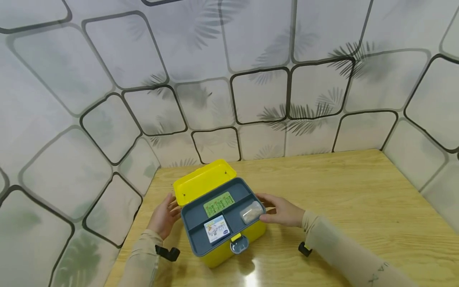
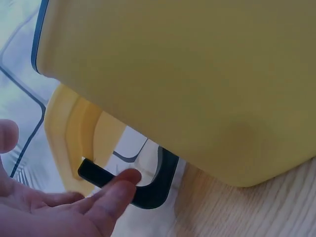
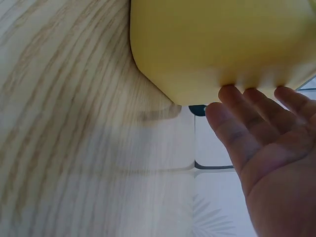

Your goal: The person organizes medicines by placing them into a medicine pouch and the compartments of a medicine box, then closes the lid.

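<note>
A yellow storage box stands on the table with its yellow lid raised at the back. Its blue-grey tray holds a green printed packet, a small white printed box and a clear-wrapped white bundle. My left hand is by the left side, fingers loosely extended; in the left wrist view they are beside a dark curved handle, contact unclear. On the right side, my right hand touches the yellow wall with its fingertips, fingers nearly straight.
A clasp hangs at the box's front. The wooden table extends to the right. Patterned cloth walls rise behind and at both sides; the left one is close to the left hand.
</note>
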`<state>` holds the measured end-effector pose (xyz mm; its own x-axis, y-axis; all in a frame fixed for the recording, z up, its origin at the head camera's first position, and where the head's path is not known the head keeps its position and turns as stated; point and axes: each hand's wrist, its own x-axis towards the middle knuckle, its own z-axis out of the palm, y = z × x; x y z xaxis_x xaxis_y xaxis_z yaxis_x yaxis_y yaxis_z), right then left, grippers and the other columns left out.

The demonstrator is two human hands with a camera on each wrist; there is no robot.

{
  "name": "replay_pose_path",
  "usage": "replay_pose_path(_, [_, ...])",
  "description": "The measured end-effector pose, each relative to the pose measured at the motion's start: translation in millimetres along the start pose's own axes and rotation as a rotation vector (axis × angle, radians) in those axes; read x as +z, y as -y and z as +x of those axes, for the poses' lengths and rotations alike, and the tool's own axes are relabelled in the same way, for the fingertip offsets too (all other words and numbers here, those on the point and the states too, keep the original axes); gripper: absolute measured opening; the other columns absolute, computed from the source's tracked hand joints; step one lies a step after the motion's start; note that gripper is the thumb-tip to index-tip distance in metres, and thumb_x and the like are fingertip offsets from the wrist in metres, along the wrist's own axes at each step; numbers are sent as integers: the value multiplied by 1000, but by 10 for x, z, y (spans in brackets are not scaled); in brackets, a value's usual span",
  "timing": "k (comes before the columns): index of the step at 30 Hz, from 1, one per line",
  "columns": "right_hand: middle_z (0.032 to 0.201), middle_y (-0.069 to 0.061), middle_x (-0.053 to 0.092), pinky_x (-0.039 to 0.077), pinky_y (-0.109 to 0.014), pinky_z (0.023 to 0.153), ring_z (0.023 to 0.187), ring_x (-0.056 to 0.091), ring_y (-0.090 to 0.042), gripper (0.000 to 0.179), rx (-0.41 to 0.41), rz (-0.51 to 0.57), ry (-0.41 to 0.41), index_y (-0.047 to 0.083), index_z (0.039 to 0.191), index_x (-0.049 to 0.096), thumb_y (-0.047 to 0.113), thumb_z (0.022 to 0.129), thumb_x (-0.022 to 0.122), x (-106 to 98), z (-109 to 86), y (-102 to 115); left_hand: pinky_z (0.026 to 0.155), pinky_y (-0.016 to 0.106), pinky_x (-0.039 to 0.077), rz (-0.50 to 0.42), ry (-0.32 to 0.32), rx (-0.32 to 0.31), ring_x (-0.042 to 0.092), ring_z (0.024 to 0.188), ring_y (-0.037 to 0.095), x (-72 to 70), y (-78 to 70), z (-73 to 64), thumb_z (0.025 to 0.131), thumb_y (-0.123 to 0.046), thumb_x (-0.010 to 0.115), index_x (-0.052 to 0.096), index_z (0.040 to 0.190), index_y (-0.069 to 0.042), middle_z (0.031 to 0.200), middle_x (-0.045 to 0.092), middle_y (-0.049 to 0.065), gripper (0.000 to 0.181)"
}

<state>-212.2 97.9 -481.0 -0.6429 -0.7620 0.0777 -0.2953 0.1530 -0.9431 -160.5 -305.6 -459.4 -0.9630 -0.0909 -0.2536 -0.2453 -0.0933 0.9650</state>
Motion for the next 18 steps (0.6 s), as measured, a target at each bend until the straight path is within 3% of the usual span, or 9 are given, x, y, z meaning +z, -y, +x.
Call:
replay_pose_path(6, [146, -8, 41, 48, -39, 96, 127, 46, -29, 70, 2, 5, -9, 11, 151, 27, 26, 94, 64, 3, -14, -15, 88, 30, 49, -65, 83, 81, 58, 98, 19, 68, -101, 2, 102, -49, 35, 31, 148, -3, 148, 30, 17, 65])
replay_pose_path(13, [147, -8, 40, 49, -36, 94, 126, 47, -29, 69, 13, -6, -15, 13, 151, 27, 27, 94, 63, 28, -18, 5, 95, 29, 47, -69, 114, 178, 58, 112, 18, 70, -223, -80, 104, -43, 33, 22, 152, -7, 158, 17, 10, 61])
replay_pose_path(18, [147, -6, 40, 49, -35, 93, 127, 46, -29, 70, 17, -18, -25, 16, 152, 26, 28, 94, 63, 39, -23, 13, 101, 32, 43, -25, 136, 291, 47, 128, 31, 84, -318, -169, 106, -38, 27, 12, 154, -7, 160, 7, 8, 58])
